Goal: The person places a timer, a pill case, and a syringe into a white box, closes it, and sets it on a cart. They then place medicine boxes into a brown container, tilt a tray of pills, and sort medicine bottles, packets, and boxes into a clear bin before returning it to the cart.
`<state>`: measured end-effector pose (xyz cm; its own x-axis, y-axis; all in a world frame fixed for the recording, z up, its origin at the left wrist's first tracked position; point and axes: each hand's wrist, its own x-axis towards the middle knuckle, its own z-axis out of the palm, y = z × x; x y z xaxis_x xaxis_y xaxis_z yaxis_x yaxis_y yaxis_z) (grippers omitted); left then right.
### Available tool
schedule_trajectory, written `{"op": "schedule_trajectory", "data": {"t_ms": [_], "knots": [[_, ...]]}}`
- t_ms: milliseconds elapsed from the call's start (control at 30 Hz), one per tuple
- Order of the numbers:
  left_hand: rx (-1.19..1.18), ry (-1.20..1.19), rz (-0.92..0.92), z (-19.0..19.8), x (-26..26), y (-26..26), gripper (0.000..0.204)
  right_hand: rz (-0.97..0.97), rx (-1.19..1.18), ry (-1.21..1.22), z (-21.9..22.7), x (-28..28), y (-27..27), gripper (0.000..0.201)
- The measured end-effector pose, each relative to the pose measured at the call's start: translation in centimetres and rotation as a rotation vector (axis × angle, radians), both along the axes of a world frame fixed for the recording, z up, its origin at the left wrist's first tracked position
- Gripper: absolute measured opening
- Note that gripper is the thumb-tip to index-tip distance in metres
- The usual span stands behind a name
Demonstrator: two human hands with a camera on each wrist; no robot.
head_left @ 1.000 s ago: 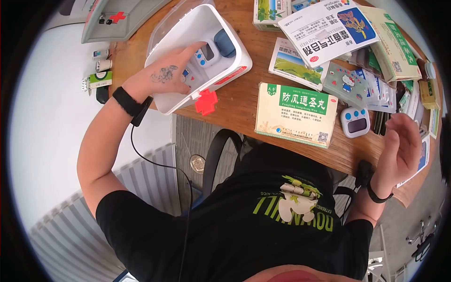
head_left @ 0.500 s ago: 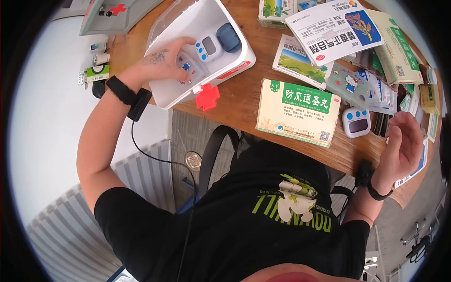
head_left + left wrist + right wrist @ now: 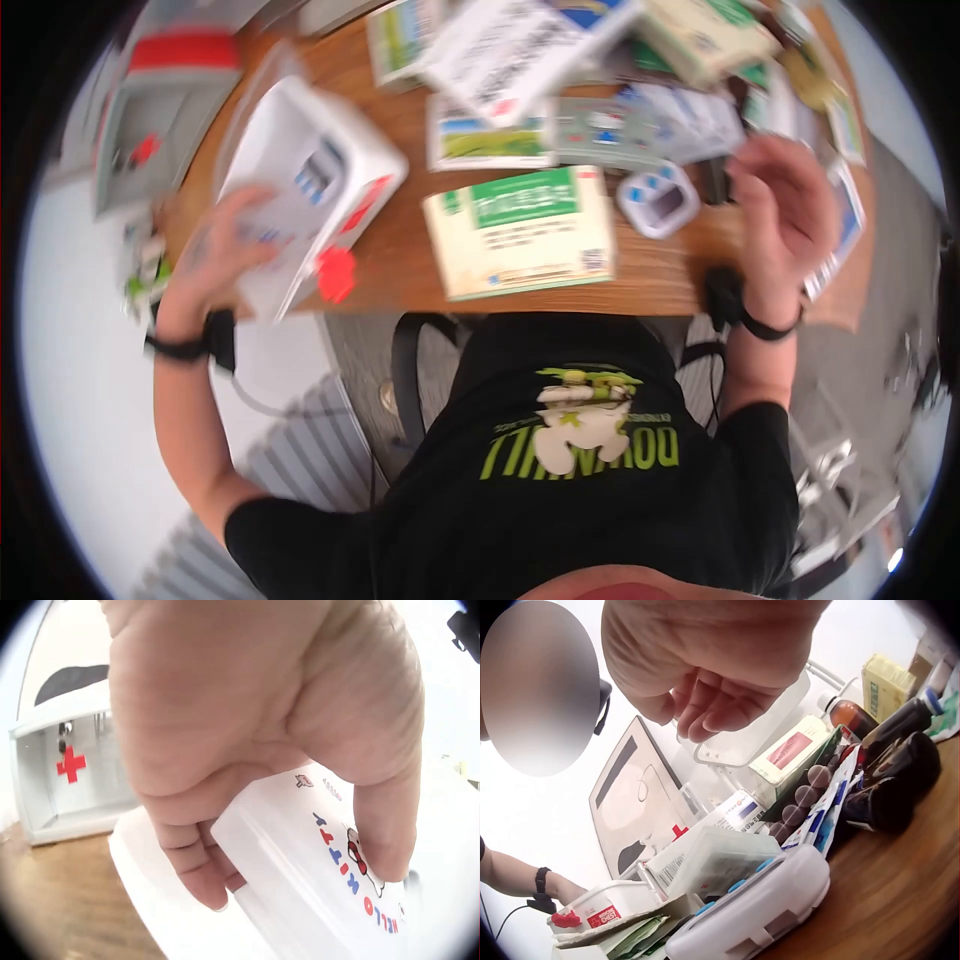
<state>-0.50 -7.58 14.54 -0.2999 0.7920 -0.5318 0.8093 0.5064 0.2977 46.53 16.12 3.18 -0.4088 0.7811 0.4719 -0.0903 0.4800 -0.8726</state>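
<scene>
Pinching a white Hello Kitty case (image 3: 300, 840) between thumb and fingers, the left grip (image 3: 222, 242) reaches into the open white box (image 3: 352, 150), where a blue-buttoned timer (image 3: 318, 174) also lies. The right grip (image 3: 792, 208) is released, its fingers loosely curled, near another timer (image 3: 657, 200) on the wooden bench (image 3: 395, 255). Between that timer and the white box lies a cream-and-green carton (image 3: 520, 235).

Head view looks down, wrist views closer, all showing the table (image 3: 388, 262).
</scene>
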Motion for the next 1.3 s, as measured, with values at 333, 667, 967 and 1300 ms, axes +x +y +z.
{"op": "schedule_trajectory", "data": {"t_ms": [333,667,967,1300], "knots": [[0.624,0.036,0.161,9.1,6.2,2.5,0.065,0.150,-0.003,-0.138,1.9,0.7,-1.7,0.020],[0.623,-0.230,-0.434,2.1,27.7,21.0,0.061,0.215,-0.038,-0.489,-0.5,3.5,-3.9,0.014],[0.906,-0.660,-0.701,-8.4,32.1,30.9,0.045,0.055,-0.150,-0.328,-4.6,4.9,-3.8,0.016],[0.850,-0.125,-0.762,-7.2,33.3,29.7,0.019,0.102,-0.243,-0.342,-6.2,5.8,-3.4,0.021]]}}
